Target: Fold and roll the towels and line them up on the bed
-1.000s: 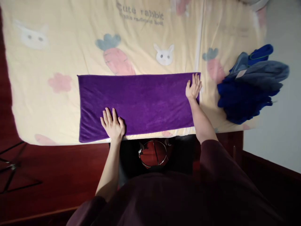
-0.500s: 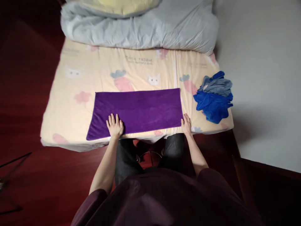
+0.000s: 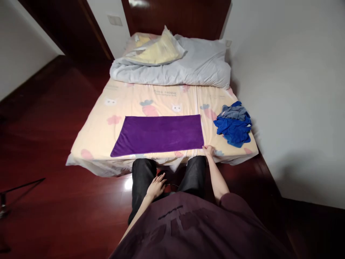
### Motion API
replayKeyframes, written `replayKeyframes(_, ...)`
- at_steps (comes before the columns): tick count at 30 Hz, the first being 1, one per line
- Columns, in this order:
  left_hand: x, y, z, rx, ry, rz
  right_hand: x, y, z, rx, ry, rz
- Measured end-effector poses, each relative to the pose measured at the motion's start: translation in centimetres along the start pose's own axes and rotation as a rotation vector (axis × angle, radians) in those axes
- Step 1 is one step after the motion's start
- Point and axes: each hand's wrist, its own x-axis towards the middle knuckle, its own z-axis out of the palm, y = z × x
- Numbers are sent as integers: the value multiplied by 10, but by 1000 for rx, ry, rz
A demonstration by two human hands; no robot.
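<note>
A purple towel (image 3: 161, 133) lies spread flat along the near edge of the bed, its left end slanting out toward me. At its near right corner is my right hand (image 3: 208, 150), with the fingers closed in a pinch on the cloth. My left hand (image 3: 157, 185) is off the bed, over my left thigh, holding nothing, with its fingers stretched out. To the right of the towel is a crumpled pile of blue and grey-blue cloths (image 3: 234, 126).
The bed (image 3: 99, 140) has a cream sheet with carrots and cat faces. A rolled grey quilt (image 3: 172, 75) and a yellow pillow (image 3: 159, 54) lie at its far end. A white wall (image 3: 291, 108) runs along the right. A thin black stand (image 3: 23, 185) is on the floor at left.
My left hand has lifted off the towel and drawn back to my lap. My right hand has gone from lying flat at the corner to pinching it. The view has tilted up.
</note>
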Motion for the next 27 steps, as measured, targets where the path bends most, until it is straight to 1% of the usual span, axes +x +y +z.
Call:
replayKeyframes(2,6,0,-1,35,-50,-18,-1,-2,-5,-18,6,24)
replayKeyframes(4,11,0,-4,62,-71,-36,-3,-2,-11,-34,12,46)
replayKeyframes(8,11,2,-6,7,-82,-37,-10,-2,-17,-51,26,41)
replayKeyframes(10,10,6,-5,-98,-74,-56,-14,-7,-16,-61,94,-45)
replayKeyframes(12,14,12,-4,-298,-41,-90,-18,-19,-11,-61,172,-215)
replayKeyframes(13,19,15,-3,-425,-12,-112,-19,-29,-8,-54,186,-315)
replayKeyframes(14,25,20,-3,-560,24,-135,-19,-41,-4,-44,171,-414)
replayKeyframes(16,41,29,-5,-828,115,-192,-18,-72,4,-25,78,-577)
replayKeyframes(19,74,43,-13,-1214,282,-289,-11,-133,20,-15,-111,-771)
replayKeyframes(21,95,50,-20,-1422,391,-355,-5,-176,36,-41,-270,-860)
replayKeyframes(22,104,53,-23,-1496,434,-378,-1,-198,45,-66,-350,-894)
replayKeyframes(24,118,55,-29,-1589,489,-399,6,-236,67,-122,-468,-950)
replayKeyframes(27,128,52,-33,-1669,526,-393,17,-281,103,-201,-570,-993)
